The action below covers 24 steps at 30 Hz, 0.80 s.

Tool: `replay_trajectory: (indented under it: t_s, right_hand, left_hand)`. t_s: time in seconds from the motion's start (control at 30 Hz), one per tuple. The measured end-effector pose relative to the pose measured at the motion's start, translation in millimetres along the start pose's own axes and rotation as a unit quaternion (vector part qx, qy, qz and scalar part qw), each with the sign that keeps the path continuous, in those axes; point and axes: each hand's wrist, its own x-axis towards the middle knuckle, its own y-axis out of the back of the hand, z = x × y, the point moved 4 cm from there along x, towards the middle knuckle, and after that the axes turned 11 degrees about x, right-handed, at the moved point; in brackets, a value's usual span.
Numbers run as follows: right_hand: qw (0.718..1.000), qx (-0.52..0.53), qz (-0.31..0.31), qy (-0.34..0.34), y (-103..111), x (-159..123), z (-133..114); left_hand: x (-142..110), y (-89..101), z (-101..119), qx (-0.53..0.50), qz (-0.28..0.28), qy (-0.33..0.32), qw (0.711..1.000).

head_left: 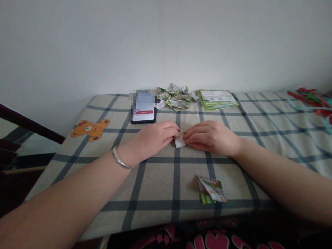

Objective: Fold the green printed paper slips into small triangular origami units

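Observation:
Between my two hands a small piece of folded printed paper [179, 141] lies at the middle of the table. My left hand [158, 136], with a silver bangle on its wrist, pinches the paper's left side. On the other side my right hand [211, 136] has its fingers closed on the paper's right edge. My thumbs are mostly hidden. Nearer to me rests another folded paper piece [212, 189], green and white, partly opened out. Beyond my hands sits a pile of folded paper pieces [177, 97], next to a stack of flat green leaflets [218, 98].
A phone [143, 110] with a lit screen leans at the back left, beside the pile. An orange bear cutout [90, 129] lies on the left of the checked tablecloth [155, 180]. Red and teal strips [315, 102] lie far right. A white wall [166, 45] stands behind the table.

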Motion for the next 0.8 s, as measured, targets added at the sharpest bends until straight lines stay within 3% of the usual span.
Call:
replay_trajectory:
  t_s: [0.17, 0.4, 0.8]
  right_hand:
    - [0.999, -0.031, -0.007, 0.002, -1, 0, 0]
    - [0.998, -0.057, -0.012, -0.024, -2, -1, -1]
    - [0.997, 0.006, -0.032, -0.065, 7, -4, 11]
  left_hand:
    - [1, 5.6, 7, 0.109, 0.007, -0.014, 0.994]
    - [-1, 8.4, 17, 0.104, -0.029, -0.06, 0.992]
    - [-3, 5.4, 16, 0.144, -0.025, -0.052, 0.988]
